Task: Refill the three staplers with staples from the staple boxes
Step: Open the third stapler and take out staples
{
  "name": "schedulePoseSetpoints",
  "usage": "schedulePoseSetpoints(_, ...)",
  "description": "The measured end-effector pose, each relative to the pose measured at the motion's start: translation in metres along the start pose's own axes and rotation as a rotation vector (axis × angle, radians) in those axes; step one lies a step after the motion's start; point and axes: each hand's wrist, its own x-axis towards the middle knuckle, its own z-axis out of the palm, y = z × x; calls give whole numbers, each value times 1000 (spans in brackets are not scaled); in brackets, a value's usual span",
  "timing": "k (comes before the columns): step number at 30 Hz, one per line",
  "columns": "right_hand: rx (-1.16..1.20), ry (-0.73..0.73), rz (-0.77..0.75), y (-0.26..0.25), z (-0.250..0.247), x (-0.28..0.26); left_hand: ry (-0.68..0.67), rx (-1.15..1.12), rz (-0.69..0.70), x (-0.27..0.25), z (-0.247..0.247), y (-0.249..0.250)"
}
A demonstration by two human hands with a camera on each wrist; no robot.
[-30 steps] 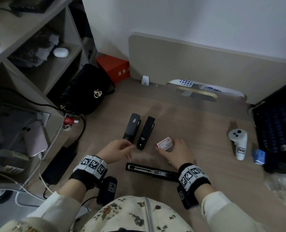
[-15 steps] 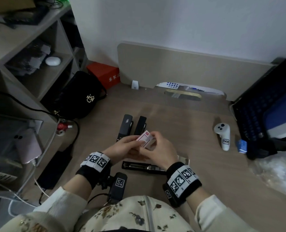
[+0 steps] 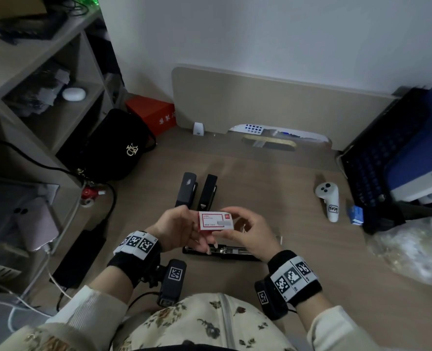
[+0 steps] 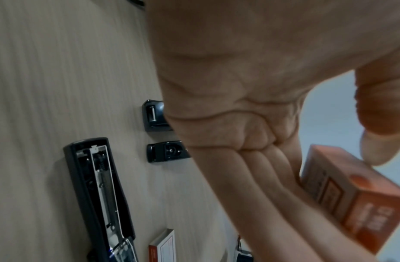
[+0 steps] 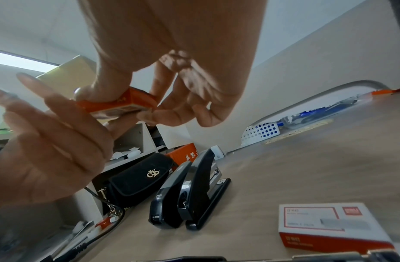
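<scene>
A red-and-white staple box (image 3: 215, 221) is held face up above the desk. My left hand (image 3: 184, 226) grips its left end, thumb on top and fingers beneath. My right hand (image 3: 237, 224) pinches its right end (image 5: 118, 102). Below the hands a black stapler (image 3: 225, 252) lies opened flat, its metal staple channel (image 4: 102, 191) exposed. Two closed black staplers (image 3: 186, 190) (image 3: 207, 192) lie side by side just beyond. A second staple box (image 5: 329, 228) rests on the desk near the opened stapler.
A black bag (image 3: 118, 148) and a red carton (image 3: 154, 114) sit at the back left. A white controller (image 3: 328, 198) and a small blue box (image 3: 356, 214) lie to the right, beside a black crate (image 3: 387, 153) and a plastic bag (image 3: 412, 249). Shelves and cables fill the left.
My right hand lifted the staple box off the desk and brought it toward me. My left hand left the staplers and joined it. The box now faces up over the opened stapler.
</scene>
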Motion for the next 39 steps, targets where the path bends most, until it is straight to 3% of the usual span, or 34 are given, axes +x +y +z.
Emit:
schedulePoseSetpoints(17,195,-53,-38,-24,-2,-3,85,-16,103,-8,3,-8)
schedulePoseSetpoints(29,292,20,-34,-25,-7,-3,128,-51,99,-10,8,0)
schedulePoseSetpoints(32,326,-14,-30,-29,-7,-5,188,46,60,-11,17,6)
schedulePoseSetpoints(34,353,-24,-32,-29,-6,-5,268,181,109,-7,22,6)
schedulePoseSetpoints(39,398,99,-9,-24,-2,-2,316,251,200,-1,21,4)
